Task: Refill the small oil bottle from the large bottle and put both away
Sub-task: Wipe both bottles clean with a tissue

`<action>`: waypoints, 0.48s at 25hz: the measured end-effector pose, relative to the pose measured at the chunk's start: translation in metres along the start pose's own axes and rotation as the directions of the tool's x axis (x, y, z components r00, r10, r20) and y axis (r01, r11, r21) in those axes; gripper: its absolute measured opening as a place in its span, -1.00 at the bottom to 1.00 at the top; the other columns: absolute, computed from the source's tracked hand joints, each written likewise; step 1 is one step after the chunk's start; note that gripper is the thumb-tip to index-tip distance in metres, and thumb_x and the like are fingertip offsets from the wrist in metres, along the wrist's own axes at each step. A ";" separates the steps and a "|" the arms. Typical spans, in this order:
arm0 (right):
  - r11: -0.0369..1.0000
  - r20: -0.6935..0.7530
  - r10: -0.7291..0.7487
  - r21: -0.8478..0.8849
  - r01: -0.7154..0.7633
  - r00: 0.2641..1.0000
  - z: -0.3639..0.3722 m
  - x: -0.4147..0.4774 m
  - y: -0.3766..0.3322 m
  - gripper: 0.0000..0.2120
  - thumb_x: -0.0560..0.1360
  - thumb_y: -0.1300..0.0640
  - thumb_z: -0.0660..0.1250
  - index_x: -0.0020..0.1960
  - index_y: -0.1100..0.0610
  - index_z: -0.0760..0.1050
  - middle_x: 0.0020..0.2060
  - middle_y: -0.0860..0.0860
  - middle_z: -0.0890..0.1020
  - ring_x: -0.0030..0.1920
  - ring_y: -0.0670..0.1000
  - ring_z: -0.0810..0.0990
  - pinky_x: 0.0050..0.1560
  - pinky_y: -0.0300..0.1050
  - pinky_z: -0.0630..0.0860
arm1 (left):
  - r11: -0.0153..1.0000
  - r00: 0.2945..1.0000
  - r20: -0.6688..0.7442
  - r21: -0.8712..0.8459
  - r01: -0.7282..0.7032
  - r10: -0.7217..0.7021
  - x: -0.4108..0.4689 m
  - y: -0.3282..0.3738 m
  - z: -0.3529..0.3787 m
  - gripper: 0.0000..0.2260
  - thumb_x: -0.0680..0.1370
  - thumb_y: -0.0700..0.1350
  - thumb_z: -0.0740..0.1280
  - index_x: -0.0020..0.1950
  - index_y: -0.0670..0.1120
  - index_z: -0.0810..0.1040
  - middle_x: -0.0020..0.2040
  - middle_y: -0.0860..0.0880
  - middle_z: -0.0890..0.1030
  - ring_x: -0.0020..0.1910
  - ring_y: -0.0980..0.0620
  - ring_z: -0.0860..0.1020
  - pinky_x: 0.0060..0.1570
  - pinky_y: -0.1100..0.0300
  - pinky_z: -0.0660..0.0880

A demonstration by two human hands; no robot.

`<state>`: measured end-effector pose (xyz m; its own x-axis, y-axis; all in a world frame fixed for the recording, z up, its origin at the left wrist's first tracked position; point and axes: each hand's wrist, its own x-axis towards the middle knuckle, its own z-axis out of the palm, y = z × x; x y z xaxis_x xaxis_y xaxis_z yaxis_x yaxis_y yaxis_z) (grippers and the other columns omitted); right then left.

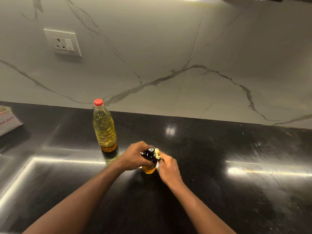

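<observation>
In the head view, the small oil bottle point(149, 168) is seen upright on the black bench point(219, 166). Its dark top is gripped by the left hand point(134, 157), with the fingers curled round it. A pale piece point(157, 153) is pinched against that top by the right hand point(168, 168). The red-capped large bottle point(104, 127) is stood upright near it, behind and to the left.

1. This looked like a home kitchen.
2. A long, shiny black worktop point(219, 149) ran along the wall point(168, 48).
3. The wall was pale stone with thin grey lines in it.
4. A white plug socket point(62, 42) sat in that wall.
5. A big bottle of yellow cooking oil point(104, 127) with a red cap stood on the worktop.
</observation>
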<state>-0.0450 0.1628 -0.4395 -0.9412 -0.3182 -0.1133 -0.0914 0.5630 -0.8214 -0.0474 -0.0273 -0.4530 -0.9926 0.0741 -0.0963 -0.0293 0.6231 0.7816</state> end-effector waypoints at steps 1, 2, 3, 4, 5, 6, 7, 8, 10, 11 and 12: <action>0.987 -0.033 0.113 0.118 -0.109 0.993 0.005 0.003 -0.001 -0.64 0.58 0.34 0.18 -0.10 0.00 0.67 -0.23 -0.09 0.66 -0.16 -0.07 0.58 -0.14 -0.18 0.49 | 1.000 0.999 0.037 -0.011 0.020 -0.019 0.002 -0.001 -0.003 -0.52 0.29 0.05 0.65 0.17 0.26 0.64 0.14 0.20 0.56 0.16 0.15 0.58 0.21 0.09 0.59; 0.969 -0.049 0.195 0.162 -0.185 0.980 0.010 0.003 0.002 -0.66 0.57 0.34 0.18 -0.25 0.06 0.59 -0.34 -0.09 0.59 -0.24 -0.08 0.51 -0.22 -0.17 0.41 | 0.999 0.997 0.073 -0.021 0.041 -0.039 0.004 -0.003 -0.006 -0.46 0.29 0.03 0.66 0.25 0.19 0.63 0.19 0.18 0.55 0.22 0.11 0.56 0.27 0.04 0.58; 0.958 -0.027 0.245 0.161 -0.237 0.969 0.015 0.000 0.005 -0.69 0.56 0.34 0.18 -0.29 0.15 0.55 -0.36 -0.06 0.57 -0.26 -0.07 0.49 -0.24 -0.13 0.37 | 0.998 0.994 0.100 -0.025 0.057 -0.054 0.004 -0.003 -0.007 -0.41 0.29 0.02 0.67 0.29 0.15 0.62 0.22 0.17 0.55 0.25 0.09 0.55 0.30 0.00 0.56; 0.959 0.005 0.247 0.140 -0.245 0.969 0.018 -0.003 0.010 -0.73 0.56 0.34 0.18 -0.25 0.23 0.55 -0.34 -0.02 0.57 -0.25 -0.05 0.49 -0.22 -0.09 0.37 | 0.998 0.992 0.112 -0.026 0.059 -0.055 0.004 -0.004 -0.008 -0.40 0.29 0.03 0.67 0.31 0.13 0.61 0.23 0.17 0.55 0.27 0.08 0.55 0.32 -0.02 0.56; 0.968 0.017 0.223 0.115 -0.224 0.975 0.020 -0.004 0.014 -0.75 0.56 0.34 0.19 -0.22 0.26 0.57 -0.33 -0.01 0.59 -0.25 -0.04 0.50 -0.22 -0.08 0.38 | 0.998 0.993 0.109 -0.031 0.052 -0.048 0.003 -0.003 -0.008 -0.40 0.29 0.03 0.67 0.31 0.13 0.61 0.23 0.16 0.55 0.26 0.08 0.56 0.32 -0.02 0.56; 0.972 0.012 0.202 0.123 -0.202 0.979 0.019 -0.001 0.013 -0.75 0.55 0.34 0.20 -0.21 0.20 0.60 -0.34 -0.05 0.60 -0.26 -0.08 0.51 -0.23 -0.09 0.39 | 0.998 0.994 0.101 -0.040 0.044 -0.039 0.003 -0.003 -0.008 -0.40 0.29 0.03 0.67 0.31 0.13 0.61 0.21 0.17 0.55 0.25 0.09 0.56 0.31 -0.02 0.56; 0.967 0.000 0.184 0.179 -0.181 0.983 0.016 0.002 0.010 -0.71 0.54 0.32 0.21 -0.20 0.11 0.65 -0.35 -0.10 0.62 -0.29 -0.13 0.53 -0.25 -0.15 0.42 | 0.998 0.995 0.097 -0.047 0.038 -0.033 0.003 -0.004 -0.008 -0.41 0.30 0.02 0.66 0.31 0.13 0.61 0.20 0.17 0.56 0.23 0.10 0.57 0.32 -0.01 0.56; 0.957 -0.014 0.174 0.237 -0.166 0.985 0.015 0.005 0.007 -0.67 0.54 0.30 0.21 -0.15 0.03 0.70 -0.33 -0.13 0.67 -0.29 -0.18 0.57 -0.26 -0.22 0.46 | 0.998 0.995 0.095 -0.047 0.035 -0.030 0.002 -0.004 -0.008 -0.41 0.31 0.01 0.65 0.32 0.12 0.61 0.19 0.18 0.56 0.23 0.11 0.57 0.32 0.00 0.55; 0.936 -0.005 0.184 0.307 -0.173 0.983 0.017 0.005 0.008 -0.65 0.56 0.28 0.20 -0.06 -0.01 0.73 -0.23 -0.12 0.73 -0.22 -0.18 0.63 -0.18 -0.23 0.53 | 0.998 0.994 0.101 -0.041 0.040 -0.035 0.002 -0.004 -0.008 -0.39 0.32 0.01 0.65 0.35 0.12 0.60 0.19 0.20 0.55 0.23 0.12 0.56 0.33 0.00 0.55; 0.932 0.007 0.201 0.307 -0.193 0.980 0.018 0.003 0.011 -0.68 0.56 0.29 0.21 -0.11 0.07 0.71 -0.27 -0.09 0.70 -0.22 -0.12 0.60 -0.17 -0.16 0.50 | 0.998 0.994 0.107 -0.042 0.042 -0.037 0.002 -0.005 -0.008 -0.39 0.32 0.02 0.65 0.35 0.11 0.60 0.20 0.20 0.55 0.24 0.11 0.56 0.33 0.00 0.55; 0.941 0.017 0.207 0.271 -0.204 0.978 0.018 0.002 0.015 -0.72 0.56 0.31 0.21 -0.19 0.15 0.66 -0.31 -0.04 0.64 -0.23 -0.06 0.55 -0.18 -0.08 0.45 | 0.998 0.993 0.110 -0.047 0.039 -0.034 0.002 -0.004 -0.009 -0.39 0.31 0.02 0.65 0.34 0.11 0.60 0.21 0.19 0.55 0.24 0.11 0.56 0.32 -0.01 0.56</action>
<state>-0.0422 0.1571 -0.4620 -0.9342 -0.2075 -0.2901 0.1937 0.3879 -0.9011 -0.0504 -0.0364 -0.4512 -0.9720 0.1384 -0.1901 -0.0737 0.5884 0.8052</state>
